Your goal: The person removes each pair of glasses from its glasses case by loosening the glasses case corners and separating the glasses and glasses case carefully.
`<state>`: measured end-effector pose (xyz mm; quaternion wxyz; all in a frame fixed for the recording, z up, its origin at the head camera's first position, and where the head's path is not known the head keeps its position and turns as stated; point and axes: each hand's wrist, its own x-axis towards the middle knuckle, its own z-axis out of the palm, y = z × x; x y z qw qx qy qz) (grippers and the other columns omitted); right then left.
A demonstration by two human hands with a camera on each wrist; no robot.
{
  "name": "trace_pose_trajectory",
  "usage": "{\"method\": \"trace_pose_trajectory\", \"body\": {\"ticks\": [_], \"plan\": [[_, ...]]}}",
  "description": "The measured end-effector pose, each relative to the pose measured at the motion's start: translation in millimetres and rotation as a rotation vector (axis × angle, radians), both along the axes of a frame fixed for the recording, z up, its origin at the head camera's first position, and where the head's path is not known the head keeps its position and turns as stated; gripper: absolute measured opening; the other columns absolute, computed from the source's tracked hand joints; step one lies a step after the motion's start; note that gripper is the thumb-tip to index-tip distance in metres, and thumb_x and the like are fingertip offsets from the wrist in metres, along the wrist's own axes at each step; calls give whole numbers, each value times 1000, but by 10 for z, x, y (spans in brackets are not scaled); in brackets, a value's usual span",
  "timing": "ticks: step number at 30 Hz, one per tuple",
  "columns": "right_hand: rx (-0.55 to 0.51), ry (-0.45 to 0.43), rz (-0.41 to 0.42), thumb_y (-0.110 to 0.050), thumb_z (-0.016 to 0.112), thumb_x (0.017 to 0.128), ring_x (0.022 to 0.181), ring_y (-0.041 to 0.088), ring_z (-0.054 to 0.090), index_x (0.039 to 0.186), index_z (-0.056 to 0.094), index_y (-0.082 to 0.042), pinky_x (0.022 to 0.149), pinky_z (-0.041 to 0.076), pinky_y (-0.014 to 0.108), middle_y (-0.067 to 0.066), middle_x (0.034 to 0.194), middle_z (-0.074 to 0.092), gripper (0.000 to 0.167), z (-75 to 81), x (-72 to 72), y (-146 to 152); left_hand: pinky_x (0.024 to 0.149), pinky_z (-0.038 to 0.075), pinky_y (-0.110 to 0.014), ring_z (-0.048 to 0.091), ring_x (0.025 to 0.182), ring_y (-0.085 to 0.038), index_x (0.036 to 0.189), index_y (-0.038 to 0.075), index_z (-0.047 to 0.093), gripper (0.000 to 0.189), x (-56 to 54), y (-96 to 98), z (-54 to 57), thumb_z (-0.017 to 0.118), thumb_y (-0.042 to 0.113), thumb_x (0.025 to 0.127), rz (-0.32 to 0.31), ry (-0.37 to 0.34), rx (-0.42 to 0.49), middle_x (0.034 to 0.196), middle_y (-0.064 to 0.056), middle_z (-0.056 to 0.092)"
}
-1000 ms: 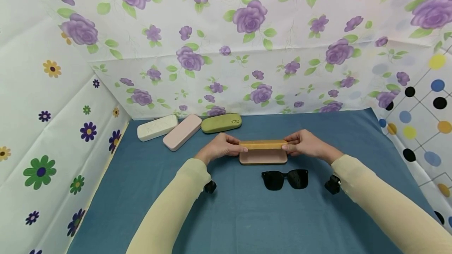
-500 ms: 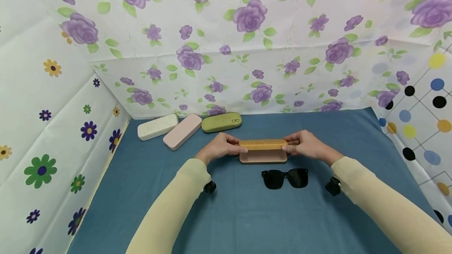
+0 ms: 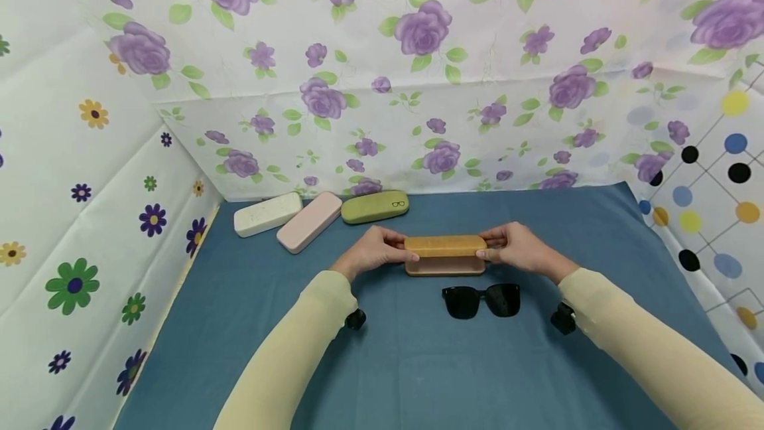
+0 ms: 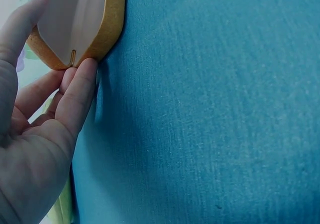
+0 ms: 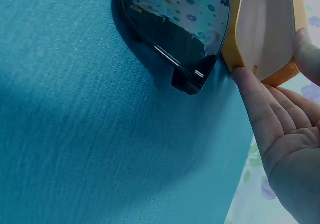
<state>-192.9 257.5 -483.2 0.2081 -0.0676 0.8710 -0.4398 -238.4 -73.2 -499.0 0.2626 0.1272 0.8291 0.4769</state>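
Note:
An orange glasses case (image 3: 445,246) with a pale inner lining stands partly open on the blue cloth, its gap facing me. My left hand (image 3: 376,249) holds its left end, thumb on the lid's front edge. At the opposite end my right hand (image 3: 516,251) grips in the same way. In the left wrist view, fingertips (image 4: 88,66) press at the corner of the case by a small brass-coloured hinge. The right wrist view has fingertips (image 5: 242,74) against the case's other end. Black sunglasses (image 3: 481,301) lie unfolded just in front of the case, dark lenses toward me.
A white glasses case (image 3: 267,214), a pink glasses case (image 3: 309,222) and a green glasses case (image 3: 375,208) lie closed in a row at the back left. Behind them rises a flowered cloth wall (image 3: 382,131). Blue cloth (image 3: 412,370) covers the table.
The orange lid has tilted down slightly, narrowing the gap between it and the base. Both hands keep their hold on the ends, and the sunglasses lie as before.

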Motion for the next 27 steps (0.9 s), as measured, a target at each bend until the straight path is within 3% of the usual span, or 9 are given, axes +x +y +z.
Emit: {"method": "trace_pose_trajectory", "body": {"ticks": [15,27], "plan": [[86,98,21,-49,70,79,103,22,64,135,50,-6,73,55,32,14,125,61,73,-36,43,-17,66,45,-29,58,85,-17,106,23,69,54,21,4,-33,83,50,62,-15,47,14,101,4,67],[33,82,-10,-34,82,70,106,23,64,131,53,-7,76,56,31,13,124,61,73,-129,71,-40,77,54,-28,64,87,-14,116,15,63,65,49,70,-80,89,30,59,-46,96,-10,99,1,65]]}}
